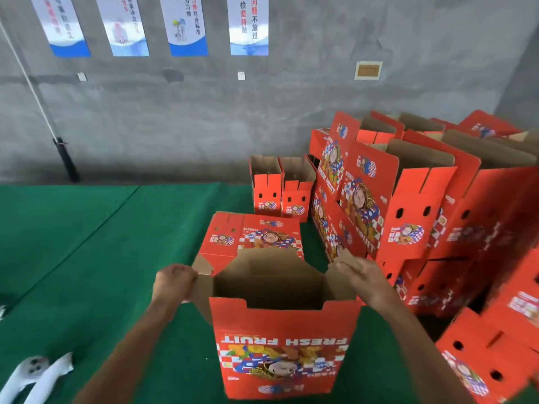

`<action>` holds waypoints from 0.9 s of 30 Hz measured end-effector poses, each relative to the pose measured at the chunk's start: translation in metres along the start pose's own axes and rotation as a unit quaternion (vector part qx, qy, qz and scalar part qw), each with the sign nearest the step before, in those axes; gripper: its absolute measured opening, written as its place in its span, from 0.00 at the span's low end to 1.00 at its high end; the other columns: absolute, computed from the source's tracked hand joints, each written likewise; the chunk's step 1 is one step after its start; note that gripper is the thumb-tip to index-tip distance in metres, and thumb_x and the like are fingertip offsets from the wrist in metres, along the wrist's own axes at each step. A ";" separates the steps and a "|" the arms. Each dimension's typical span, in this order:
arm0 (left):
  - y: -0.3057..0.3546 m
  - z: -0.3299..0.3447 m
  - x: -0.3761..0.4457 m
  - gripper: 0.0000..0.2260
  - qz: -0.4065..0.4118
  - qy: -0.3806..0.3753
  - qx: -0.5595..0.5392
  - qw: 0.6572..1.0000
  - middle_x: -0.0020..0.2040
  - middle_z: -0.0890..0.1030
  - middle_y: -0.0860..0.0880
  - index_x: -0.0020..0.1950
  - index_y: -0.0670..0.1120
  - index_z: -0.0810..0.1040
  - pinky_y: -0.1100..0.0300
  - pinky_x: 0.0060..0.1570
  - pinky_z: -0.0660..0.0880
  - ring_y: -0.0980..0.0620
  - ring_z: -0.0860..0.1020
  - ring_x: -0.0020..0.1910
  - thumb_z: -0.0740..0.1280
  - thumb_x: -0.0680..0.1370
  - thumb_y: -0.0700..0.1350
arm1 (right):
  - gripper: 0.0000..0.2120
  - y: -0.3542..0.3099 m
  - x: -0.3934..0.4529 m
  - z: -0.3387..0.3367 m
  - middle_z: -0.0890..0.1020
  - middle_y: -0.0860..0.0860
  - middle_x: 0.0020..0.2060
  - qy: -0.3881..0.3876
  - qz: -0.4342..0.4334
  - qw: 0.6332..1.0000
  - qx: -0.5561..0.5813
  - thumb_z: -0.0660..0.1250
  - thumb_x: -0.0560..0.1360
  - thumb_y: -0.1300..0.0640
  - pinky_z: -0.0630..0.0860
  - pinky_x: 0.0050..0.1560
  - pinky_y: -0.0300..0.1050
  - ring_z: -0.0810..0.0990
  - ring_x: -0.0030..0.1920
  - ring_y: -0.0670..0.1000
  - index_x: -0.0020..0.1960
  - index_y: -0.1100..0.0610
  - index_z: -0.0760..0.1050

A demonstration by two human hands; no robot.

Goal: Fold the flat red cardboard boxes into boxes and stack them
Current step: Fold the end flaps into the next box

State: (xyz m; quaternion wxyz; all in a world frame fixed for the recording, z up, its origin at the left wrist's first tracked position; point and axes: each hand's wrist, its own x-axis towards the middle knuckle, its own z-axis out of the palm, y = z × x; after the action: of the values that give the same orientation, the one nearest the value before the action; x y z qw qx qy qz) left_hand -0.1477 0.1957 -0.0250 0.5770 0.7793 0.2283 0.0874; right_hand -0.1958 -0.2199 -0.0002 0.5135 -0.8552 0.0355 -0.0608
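Our left hand (174, 279) pinches the left flap of one upright red box (284, 345); our right hand (354, 271), fingers straight, presses the right flap. Open green floor (87, 243) lies left; two small folded boxes (281, 189) stand behind.

A packing workshop or warehouse corner: bare grey concrete wall (291, 112), a row of printed work-rule posters (186, 24) hung high, green matting (87, 243) underfoot, and stacks of red fruit cartons (437, 199) piled along the right.

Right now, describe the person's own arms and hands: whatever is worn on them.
Both forearms are bare, with no sleeves in view. The left hand and the right hand wear no gloves. No watch, bracelet or ring shows on either, though the picture is somewhat blurred, so small items could escape notice.
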 end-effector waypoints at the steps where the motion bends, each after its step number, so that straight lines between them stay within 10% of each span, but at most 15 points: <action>1: -0.008 0.004 0.000 0.03 -0.010 -0.006 -0.010 1.000 0.43 0.85 0.41 0.41 0.46 0.84 0.42 0.41 0.84 0.42 0.82 0.41 0.73 0.74 0.40 | 0.09 0.008 -0.005 0.001 0.83 0.52 0.41 -0.002 0.013 1.000 0.022 0.67 0.82 0.52 0.72 0.39 0.42 0.80 0.41 0.52 0.51 0.56 0.83; 7: -0.021 0.015 -0.002 0.09 0.175 0.052 0.134 0.974 0.51 0.82 0.45 0.52 0.49 0.82 0.53 0.47 0.75 0.43 0.79 0.48 0.75 0.74 0.42 | 0.10 0.027 -0.010 0.004 0.85 0.49 0.41 0.039 0.045 0.998 0.032 0.67 0.81 0.45 0.74 0.36 0.38 0.83 0.42 0.51 0.47 0.48 0.84; 10: -0.025 0.010 -0.009 0.08 0.415 0.102 0.260 0.866 0.56 0.80 0.47 0.53 0.48 0.84 0.48 0.50 0.68 0.41 0.75 0.53 0.70 0.74 0.44 | 0.11 0.031 -0.008 0.009 0.85 0.53 0.43 0.057 0.057 0.996 0.035 0.67 0.81 0.45 0.76 0.39 0.44 0.83 0.45 0.55 0.48 0.51 0.83; 14: -0.027 0.001 -0.017 0.13 0.605 -0.091 0.227 0.758 0.55 0.85 0.52 0.47 0.45 0.86 0.46 0.50 0.75 0.44 0.82 0.52 0.60 0.77 0.41 | 0.10 0.029 0.001 0.015 0.83 0.55 0.44 0.100 0.071 0.992 0.018 0.67 0.82 0.48 0.76 0.42 0.47 0.81 0.46 0.55 0.49 0.54 0.80; 18: -0.035 -0.009 -0.026 0.19 0.542 -0.220 0.165 0.794 0.57 0.84 0.56 0.54 0.48 0.86 0.49 0.61 0.75 0.53 0.80 0.60 0.55 0.76 0.41 | 0.07 0.031 0.006 0.017 0.81 0.50 0.42 0.142 0.073 0.987 -0.011 0.68 0.82 0.51 0.71 0.38 0.42 0.78 0.43 0.48 0.46 0.52 0.78; 22: -0.043 -0.022 -0.034 0.26 0.505 -0.280 0.193 0.793 0.65 0.80 0.55 0.65 0.54 0.83 0.45 0.65 0.73 0.53 0.76 0.68 0.51 0.84 0.65 | 0.06 0.034 0.011 0.021 0.77 0.45 0.40 0.172 0.093 0.980 -0.032 0.68 0.82 0.52 0.69 0.37 0.38 0.74 0.41 0.42 0.47 0.52 0.76; 27: -0.043 -0.037 -0.041 0.42 0.413 -0.332 0.236 0.815 0.79 0.68 0.55 0.76 0.60 0.72 0.37 0.79 0.52 0.47 0.55 0.82 0.42 0.73 0.80 | 0.05 0.039 0.016 0.023 0.78 0.49 0.42 0.184 0.103 0.976 -0.050 0.67 0.82 0.53 0.69 0.37 0.38 0.76 0.43 0.48 0.50 0.54 0.76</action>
State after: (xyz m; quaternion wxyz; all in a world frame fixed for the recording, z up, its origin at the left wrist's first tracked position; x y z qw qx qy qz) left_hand -0.2095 0.2186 -0.0489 0.3261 0.8943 -0.3064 -0.0029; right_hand -0.1770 -0.2202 -0.0441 0.4583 -0.8456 0.2204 -0.1624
